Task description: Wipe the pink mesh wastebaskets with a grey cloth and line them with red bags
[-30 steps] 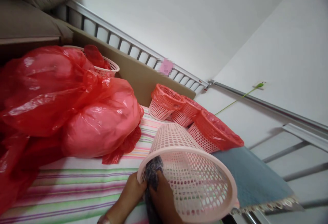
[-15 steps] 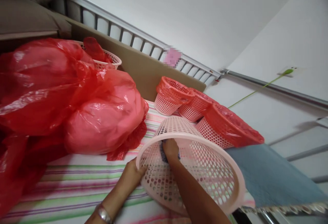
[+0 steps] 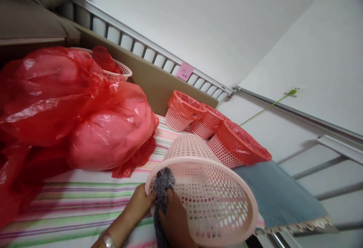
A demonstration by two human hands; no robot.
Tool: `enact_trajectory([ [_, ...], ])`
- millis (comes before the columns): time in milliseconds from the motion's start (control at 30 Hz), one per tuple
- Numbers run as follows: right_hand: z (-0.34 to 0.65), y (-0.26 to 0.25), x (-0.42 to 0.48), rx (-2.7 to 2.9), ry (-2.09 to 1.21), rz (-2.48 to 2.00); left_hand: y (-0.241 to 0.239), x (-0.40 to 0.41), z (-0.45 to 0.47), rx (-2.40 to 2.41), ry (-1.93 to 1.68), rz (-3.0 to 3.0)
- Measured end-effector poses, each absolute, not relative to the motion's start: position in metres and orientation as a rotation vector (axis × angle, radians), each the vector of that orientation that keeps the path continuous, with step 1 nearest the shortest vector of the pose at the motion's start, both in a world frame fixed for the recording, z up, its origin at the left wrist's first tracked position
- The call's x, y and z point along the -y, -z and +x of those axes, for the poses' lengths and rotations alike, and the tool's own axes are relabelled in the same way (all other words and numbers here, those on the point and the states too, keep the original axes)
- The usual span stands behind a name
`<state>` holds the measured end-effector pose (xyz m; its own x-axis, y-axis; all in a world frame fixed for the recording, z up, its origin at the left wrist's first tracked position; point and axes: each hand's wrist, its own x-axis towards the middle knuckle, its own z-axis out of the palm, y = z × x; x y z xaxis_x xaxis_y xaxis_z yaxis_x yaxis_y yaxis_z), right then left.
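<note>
Pink mesh basket [image 3: 210, 206]: inside pass done, cloth back at rim.
Half a second ago my right hand [image 3: 173, 217] was deep inside. Now it is drawn out, closed around the grey cloth [image 3: 163, 180] at the near rim. My left hand [image 3: 139, 205] grips that rim, fingers curled. The basket lies on its side on the striped bed sheet [image 3: 85, 199].

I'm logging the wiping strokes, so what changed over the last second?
The right hand, gripping the grey woolly cloth, went deep inside the pink perforated plastic basket half a second ago and has come back to the near rim. The left hand kept its hold on the rim; the red plastic bags and three red-lined baskets stayed put.
</note>
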<state>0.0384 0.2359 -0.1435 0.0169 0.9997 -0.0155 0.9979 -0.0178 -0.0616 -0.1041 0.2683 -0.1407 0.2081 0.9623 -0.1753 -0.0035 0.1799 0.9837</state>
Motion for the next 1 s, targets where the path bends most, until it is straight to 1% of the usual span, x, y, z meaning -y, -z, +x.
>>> enact_trajectory([
  [67,0.041,0.138,-0.252,2.146,-0.032,-2.207,0.134,-0.268,-0.11,-1.123,-0.986,1.253],
  [167,0.049,0.126,-0.306,1.994,0.068,-2.32,0.124,-0.269,-0.121,-1.133,-0.993,1.358],
  [300,0.061,0.123,-0.376,1.929,0.088,-2.376,0.117,-0.27,-0.133,-1.117,-0.99,1.417],
  [400,0.066,0.13,-0.401,1.918,0.072,-2.378,0.114,-0.271,-0.137,-1.124,-1.002,1.407],
  [500,0.069,0.134,-0.405,1.921,0.061,-2.381,0.117,-0.269,-0.136,-1.122,-1.026,1.372],
  [700,0.059,0.126,-0.384,1.925,0.049,-2.372,0.144,-0.266,-0.115,-0.986,-0.981,1.189],
  [800,0.049,0.128,-0.339,1.94,0.038,-2.363,0.149,-0.265,-0.109,-1.056,-1.035,1.207],
  [933,0.045,0.142,-0.26,2.085,-0.051,-2.207,0.148,-0.264,-0.106,-1.049,-1.062,1.23],
  [1000,0.046,0.148,-0.237,2.143,-0.079,-2.174,0.147,-0.264,-0.106,-1.036,-1.072,1.241],
])
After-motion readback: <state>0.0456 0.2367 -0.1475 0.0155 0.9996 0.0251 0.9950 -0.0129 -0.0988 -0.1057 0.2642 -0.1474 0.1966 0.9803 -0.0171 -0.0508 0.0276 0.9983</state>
